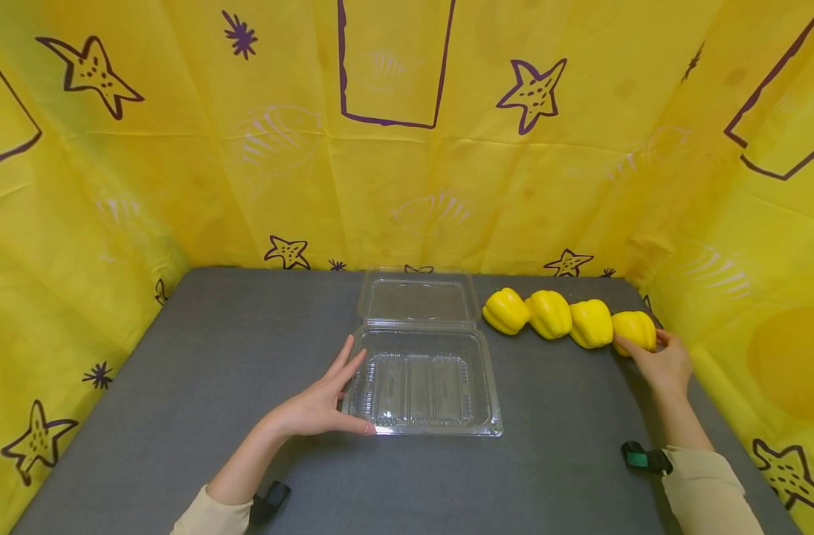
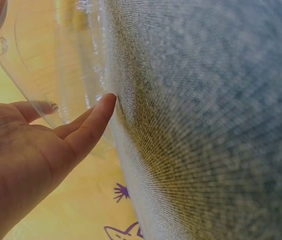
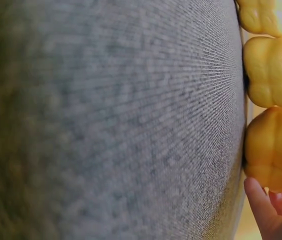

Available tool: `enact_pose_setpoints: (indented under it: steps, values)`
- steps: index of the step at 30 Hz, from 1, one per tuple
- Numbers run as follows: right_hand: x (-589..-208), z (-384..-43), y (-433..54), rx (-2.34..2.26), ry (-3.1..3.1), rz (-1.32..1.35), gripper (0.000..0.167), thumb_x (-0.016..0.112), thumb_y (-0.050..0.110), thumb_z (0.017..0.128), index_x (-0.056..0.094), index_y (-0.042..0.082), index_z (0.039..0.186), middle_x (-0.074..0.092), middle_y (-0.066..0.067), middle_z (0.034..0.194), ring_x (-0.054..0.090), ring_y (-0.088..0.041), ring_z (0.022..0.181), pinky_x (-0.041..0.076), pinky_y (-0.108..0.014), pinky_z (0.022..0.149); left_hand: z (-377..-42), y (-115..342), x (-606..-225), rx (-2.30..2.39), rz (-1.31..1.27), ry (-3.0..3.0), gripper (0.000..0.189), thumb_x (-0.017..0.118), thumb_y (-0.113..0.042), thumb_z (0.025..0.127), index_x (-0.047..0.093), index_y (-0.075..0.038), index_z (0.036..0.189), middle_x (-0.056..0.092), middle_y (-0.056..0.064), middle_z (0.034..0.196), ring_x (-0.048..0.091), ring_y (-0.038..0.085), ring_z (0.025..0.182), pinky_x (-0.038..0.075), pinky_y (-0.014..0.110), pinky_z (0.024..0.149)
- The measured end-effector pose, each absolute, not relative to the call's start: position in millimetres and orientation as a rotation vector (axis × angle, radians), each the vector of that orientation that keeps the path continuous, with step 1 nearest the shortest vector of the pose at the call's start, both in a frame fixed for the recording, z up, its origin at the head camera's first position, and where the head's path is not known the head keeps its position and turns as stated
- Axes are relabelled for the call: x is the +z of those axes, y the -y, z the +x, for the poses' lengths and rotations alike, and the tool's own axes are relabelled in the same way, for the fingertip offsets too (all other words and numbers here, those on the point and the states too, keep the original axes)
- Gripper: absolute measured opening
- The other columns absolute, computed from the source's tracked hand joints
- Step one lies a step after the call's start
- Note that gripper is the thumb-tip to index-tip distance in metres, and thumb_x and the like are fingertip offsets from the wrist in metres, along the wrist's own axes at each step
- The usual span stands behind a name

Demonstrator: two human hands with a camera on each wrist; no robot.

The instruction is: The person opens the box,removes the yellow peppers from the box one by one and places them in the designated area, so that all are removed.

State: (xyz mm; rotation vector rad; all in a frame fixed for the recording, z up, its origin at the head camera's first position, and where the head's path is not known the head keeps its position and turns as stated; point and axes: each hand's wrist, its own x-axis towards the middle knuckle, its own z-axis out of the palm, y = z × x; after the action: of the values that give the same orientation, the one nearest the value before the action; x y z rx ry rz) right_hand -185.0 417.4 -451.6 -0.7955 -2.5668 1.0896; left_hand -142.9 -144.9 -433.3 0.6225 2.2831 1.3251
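A clear plastic clamshell container (image 1: 492, 386) lies unfolded on the table, its lid (image 1: 416, 301) laid back toward the far edge. My left hand (image 1: 320, 405) is at the container's left side with fingers spread and fairly straight; the thumb touches the front-left rim. In the left wrist view, the fingers reach along the see-through wall. Four-lobed yellow bell peppers sit in a row right of the lid. My right hand (image 1: 664, 364) grips the rightmost yellow bell pepper (image 1: 635, 331), thumb on its near side and fingers behind. That pepper (image 3: 271, 145) appears to rest on the table.
Several yellow peppers stand in the row, including a middle one (image 1: 549, 314) and the leftmost (image 1: 506, 311). The grey table (image 1: 179, 386) is backed by a yellow patterned curtain (image 1: 407, 178) on three sides. Dark wrist straps (image 1: 647, 458) show near the sleeves.
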Motion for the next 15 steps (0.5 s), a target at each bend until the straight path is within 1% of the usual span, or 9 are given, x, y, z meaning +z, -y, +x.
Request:
enact_pose_setpoints:
  steps: [2,5,6,8,10,12,13,15]
  values:
    - [-451,-184,-416,1.093,2.567,-0.796,0.089,0.069,0.048,0.085,0.036,-0.009,0.144,0.044,-0.030,0.137,0.046,-0.041,0.114,0.041,-0.040,0.082,-144,145,-434,1.324,0.630,-2.290,0.118,0.086,-0.031,0.075,0.004,-0.009,0.157,-0.025,0.005,0.160,0.009,0.037,0.146,0.035,0.056,0.105]
    - [-449,-182,-415,1.118,2.559,-0.806,0.089,0.068,0.049,0.085,0.036,-0.008,0.144,0.044,-0.029,0.137,0.048,-0.038,0.109,0.039,-0.029,0.072,-144,145,-434,1.320,0.641,-2.302,0.118,0.086,-0.033,0.074,0.005,-0.008,0.157,-0.023,0.007,0.160,0.009,0.037,0.146,0.036,0.056,0.104]
    - [-449,-182,-415,1.124,2.557,-0.812,0.089,0.068,0.049,0.085,0.036,-0.008,0.145,0.044,-0.028,0.138,0.048,-0.037,0.108,0.038,-0.027,0.071,-144,145,-435,1.318,0.641,-2.307,0.118,0.086,-0.033,0.074,0.006,-0.009,0.157,-0.022,0.007,0.160,0.010,0.036,0.146,0.036,0.056,0.104]
    - [-448,-180,-414,1.138,2.543,-0.821,0.088,0.068,0.049,0.085,0.035,-0.007,0.145,0.044,-0.028,0.139,0.048,-0.036,0.107,0.038,-0.027,0.071,-144,145,-435,1.312,0.643,-2.316,0.119,0.086,-0.035,0.074,0.006,-0.009,0.157,-0.022,0.007,0.160,0.010,0.036,0.146,0.036,0.055,0.104]
    - [-447,-177,-412,1.132,2.519,-0.819,0.087,0.067,0.048,0.086,0.036,-0.006,0.145,0.044,-0.028,0.140,0.046,-0.037,0.110,0.041,-0.033,0.077,-144,145,-435,1.307,0.637,-2.324,0.120,0.087,-0.036,0.073,0.005,-0.011,0.158,-0.022,0.006,0.160,0.010,0.035,0.146,0.036,0.054,0.105]
    - [-446,-174,-407,1.126,2.475,-0.792,0.083,0.068,0.045,0.087,0.037,-0.006,0.145,0.042,-0.028,0.141,0.044,-0.041,0.118,0.041,-0.041,0.091,-144,145,-435,1.295,0.638,-2.336,0.121,0.087,-0.037,0.072,0.005,-0.013,0.158,-0.022,0.003,0.160,0.008,0.034,0.146,0.034,0.053,0.106]
    - [-446,-173,-405,1.118,2.447,-0.767,0.081,0.068,0.042,0.087,0.037,-0.007,0.144,0.042,-0.029,0.141,0.041,-0.043,0.122,0.037,-0.046,0.097,-143,145,-434,1.282,0.642,-2.347,0.122,0.087,-0.039,0.072,0.004,-0.014,0.158,-0.022,0.002,0.160,0.006,0.034,0.146,0.032,0.054,0.108]
    - [-444,-171,-397,1.083,2.401,-0.698,0.076,0.069,0.037,0.088,0.039,-0.007,0.143,0.040,-0.031,0.141,0.034,-0.046,0.129,0.027,-0.053,0.107,-143,145,-434,1.251,0.650,-2.378,0.122,0.087,-0.042,0.071,0.005,-0.016,0.158,-0.021,0.001,0.160,0.003,0.034,0.147,0.026,0.057,0.110]
